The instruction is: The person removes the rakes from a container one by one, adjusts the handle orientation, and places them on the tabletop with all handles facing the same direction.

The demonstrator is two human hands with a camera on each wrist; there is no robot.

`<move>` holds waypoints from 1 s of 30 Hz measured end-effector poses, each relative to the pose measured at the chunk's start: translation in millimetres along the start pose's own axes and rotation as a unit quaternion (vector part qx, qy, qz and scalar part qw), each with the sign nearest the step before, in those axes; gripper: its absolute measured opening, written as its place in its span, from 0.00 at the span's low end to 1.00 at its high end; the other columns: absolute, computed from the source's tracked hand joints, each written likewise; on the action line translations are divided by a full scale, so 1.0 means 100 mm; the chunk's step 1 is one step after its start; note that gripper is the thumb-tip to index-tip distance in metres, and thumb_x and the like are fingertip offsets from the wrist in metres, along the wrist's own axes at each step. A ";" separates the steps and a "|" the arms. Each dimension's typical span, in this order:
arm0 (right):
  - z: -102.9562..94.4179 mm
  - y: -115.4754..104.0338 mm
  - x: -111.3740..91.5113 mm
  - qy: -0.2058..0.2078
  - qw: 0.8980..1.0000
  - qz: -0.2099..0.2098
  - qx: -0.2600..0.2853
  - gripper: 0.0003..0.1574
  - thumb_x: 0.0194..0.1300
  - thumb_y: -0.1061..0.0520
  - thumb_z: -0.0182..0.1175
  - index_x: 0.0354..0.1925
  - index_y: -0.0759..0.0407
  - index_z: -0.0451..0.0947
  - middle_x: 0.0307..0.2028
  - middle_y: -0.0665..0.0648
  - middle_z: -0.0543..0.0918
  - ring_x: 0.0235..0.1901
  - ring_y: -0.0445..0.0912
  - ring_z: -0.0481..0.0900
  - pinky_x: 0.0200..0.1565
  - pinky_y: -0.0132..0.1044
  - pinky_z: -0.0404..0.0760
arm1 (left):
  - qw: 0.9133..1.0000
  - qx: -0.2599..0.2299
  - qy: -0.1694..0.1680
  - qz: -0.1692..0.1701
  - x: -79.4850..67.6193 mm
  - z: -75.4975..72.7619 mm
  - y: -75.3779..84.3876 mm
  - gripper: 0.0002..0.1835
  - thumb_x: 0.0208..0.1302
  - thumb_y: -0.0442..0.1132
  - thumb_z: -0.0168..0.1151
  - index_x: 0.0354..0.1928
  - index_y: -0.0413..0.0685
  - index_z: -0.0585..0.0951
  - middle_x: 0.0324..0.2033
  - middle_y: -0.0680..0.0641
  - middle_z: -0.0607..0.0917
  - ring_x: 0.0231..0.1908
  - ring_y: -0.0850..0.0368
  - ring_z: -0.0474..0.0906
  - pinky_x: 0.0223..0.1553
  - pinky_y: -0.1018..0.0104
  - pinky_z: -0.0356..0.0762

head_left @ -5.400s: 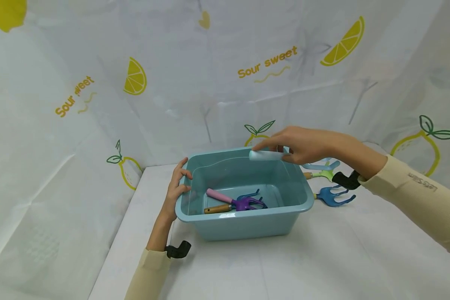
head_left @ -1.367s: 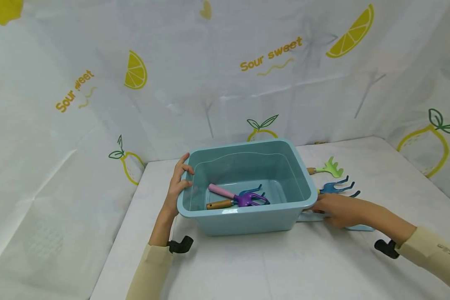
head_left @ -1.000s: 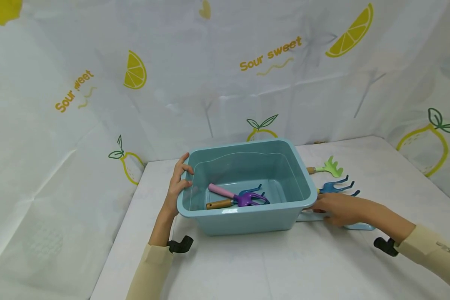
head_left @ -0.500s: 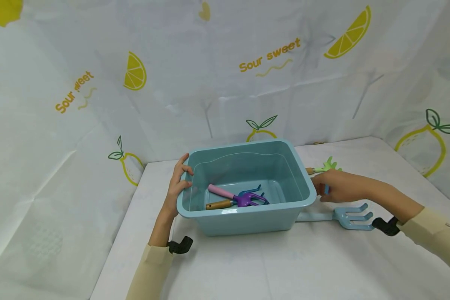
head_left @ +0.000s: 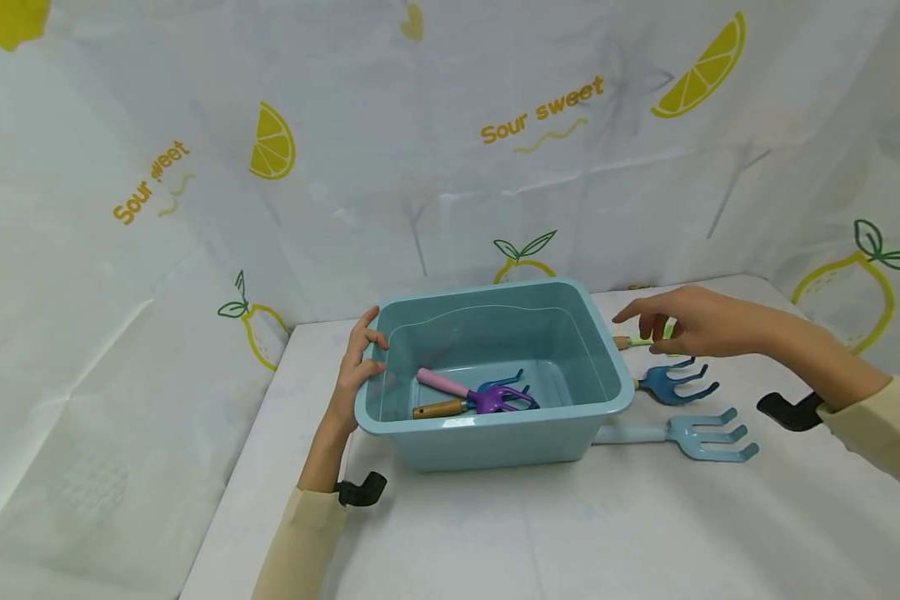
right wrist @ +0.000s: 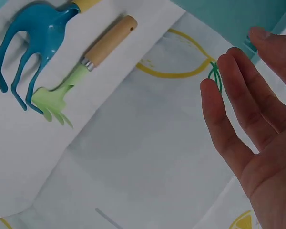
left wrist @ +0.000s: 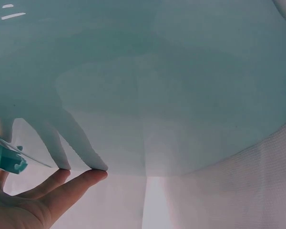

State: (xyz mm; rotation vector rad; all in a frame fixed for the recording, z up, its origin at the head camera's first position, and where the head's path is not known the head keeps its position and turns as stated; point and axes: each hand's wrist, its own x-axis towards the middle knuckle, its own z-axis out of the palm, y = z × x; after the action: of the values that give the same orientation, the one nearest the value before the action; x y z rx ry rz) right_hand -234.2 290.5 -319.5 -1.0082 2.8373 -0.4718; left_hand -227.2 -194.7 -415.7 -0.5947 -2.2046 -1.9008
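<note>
My left hand (head_left: 352, 375) grips the left rim of a blue-green plastic basin (head_left: 487, 433); in the left wrist view two fingertips (left wrist: 97, 175) meet its wall. Inside lie a purple hand fork (head_left: 491, 400) with a pink handle and a blue fork with a wooden handle (head_left: 438, 409). My right hand (head_left: 708, 321) hovers right of the basin, fingers loosely bent and holding nothing. Below it is a green hand rake (right wrist: 52, 100) with a wooden handle (right wrist: 112, 40), partly hidden in the head view. Nearer lies a blue hand fork (head_left: 671, 383), then a light-blue fork (head_left: 708, 437).
A white-covered table (head_left: 450, 533) carries everything. Behind it hangs a pale sheet (head_left: 345, 225) printed with lemons. The basin's right side hides the handle ends of the tools beside it.
The light-blue fork, held over the basin 5.4 seconds ago, lies front right. My right hand left it, passed over the blue fork and rose above the green rake. My left hand stayed put.
</note>
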 end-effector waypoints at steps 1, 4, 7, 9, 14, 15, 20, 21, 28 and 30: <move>-0.03 0.00 0.00 0.005 1.000 -0.003 -0.001 0.29 0.60 0.65 0.69 0.59 0.50 0.80 0.37 0.42 0.84 0.38 0.36 0.81 0.38 0.28 0.83 | 1.000 0.001 0.000 0.000 0.00 0.00 0.00 0.18 0.52 0.35 0.44 0.46 0.34 0.65 0.82 0.51 0.49 0.80 0.41 0.47 0.71 0.34 0.51; -0.11 -0.01 0.01 0.022 1.000 -0.015 -0.008 0.30 0.59 0.66 0.70 0.58 0.50 0.78 0.37 0.43 0.84 0.38 0.36 0.82 0.38 0.29 0.83 | 1.000 0.002 -0.001 0.000 0.01 0.00 0.00 0.18 0.52 0.35 0.44 0.46 0.34 0.65 0.82 0.49 0.49 0.80 0.41 0.47 0.71 0.34 0.50; -0.20 -0.02 0.02 0.037 0.999 -0.032 -0.021 0.29 0.59 0.66 0.70 0.58 0.50 0.78 0.37 0.43 0.84 0.38 0.36 0.82 0.38 0.29 0.83 | 1.000 0.002 -0.001 0.000 0.01 0.00 0.01 0.18 0.52 0.35 0.44 0.46 0.34 0.65 0.82 0.51 0.49 0.80 0.41 0.46 0.71 0.33 0.50; -0.24 -0.05 0.03 0.043 0.998 -0.039 -0.025 0.29 0.59 0.66 0.71 0.58 0.50 0.78 0.38 0.43 0.85 0.38 0.36 0.82 0.37 0.29 0.83 | 1.000 0.001 -0.002 0.000 0.01 0.00 0.00 0.19 0.53 0.35 0.44 0.46 0.33 0.64 0.82 0.50 0.49 0.80 0.41 0.46 0.71 0.33 0.49; -0.32 -0.12 0.07 0.053 0.997 -0.048 -0.028 0.29 0.59 0.66 0.71 0.57 0.49 0.80 0.39 0.43 0.85 0.38 0.36 0.82 0.37 0.30 0.84 | 1.000 0.003 -0.003 0.000 0.01 0.00 0.00 0.18 0.53 0.36 0.44 0.46 0.33 0.64 0.83 0.50 0.49 0.81 0.41 0.45 0.72 0.32 0.48; -0.33 -0.14 0.08 0.054 0.997 -0.049 -0.029 0.28 0.59 0.66 0.71 0.57 0.49 0.80 0.40 0.43 0.86 0.38 0.36 0.82 0.37 0.30 0.84 | 1.000 0.003 -0.003 0.001 0.01 0.00 0.00 0.18 0.53 0.36 0.44 0.46 0.34 0.65 0.83 0.49 0.48 0.81 0.41 0.44 0.71 0.32 0.48; -0.36 -0.23 0.16 0.056 0.996 -0.053 -0.038 0.24 0.60 0.65 0.70 0.53 0.50 0.80 0.39 0.43 0.85 0.38 0.36 0.82 0.38 0.30 0.84 | 1.000 0.006 -0.002 0.000 0.00 0.00 0.00 0.18 0.53 0.35 0.44 0.46 0.33 0.64 0.83 0.48 0.48 0.80 0.41 0.45 0.71 0.33 0.49; -0.37 -0.24 0.18 0.056 0.996 -0.052 -0.038 0.23 0.60 0.65 0.70 0.52 0.50 0.80 0.39 0.43 0.85 0.37 0.35 0.82 0.38 0.30 0.84 | 1.000 0.006 -0.001 0.000 0.00 0.00 0.00 0.18 0.53 0.35 0.44 0.46 0.33 0.64 0.83 0.48 0.48 0.80 0.41 0.45 0.71 0.34 0.49; -0.40 -0.34 0.30 0.046 0.997 -0.053 -0.031 0.21 0.62 0.65 0.68 0.51 0.49 0.80 0.38 0.42 0.85 0.38 0.36 0.82 0.39 0.30 0.84 | 1.000 0.007 0.000 0.000 0.00 -0.01 0.00 0.18 0.52 0.35 0.44 0.46 0.34 0.65 0.83 0.48 0.48 0.80 0.41 0.46 0.70 0.34 0.50; -0.41 -0.37 0.35 0.046 0.997 -0.058 -0.032 0.20 0.62 0.65 0.68 0.51 0.50 0.80 0.38 0.42 0.85 0.38 0.36 0.82 0.39 0.31 0.84 | 1.000 0.006 0.001 0.000 0.00 -0.01 0.00 0.18 0.52 0.35 0.44 0.46 0.33 0.64 0.82 0.50 0.49 0.80 0.42 0.47 0.71 0.34 0.51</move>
State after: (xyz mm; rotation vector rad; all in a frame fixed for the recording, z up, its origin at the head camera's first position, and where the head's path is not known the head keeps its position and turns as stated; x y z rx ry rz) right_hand -246.4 251.8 -268.4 -1.1987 2.9028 -0.4508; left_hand -227.3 -195.5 -415.9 -0.5906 -2.2125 -1.8857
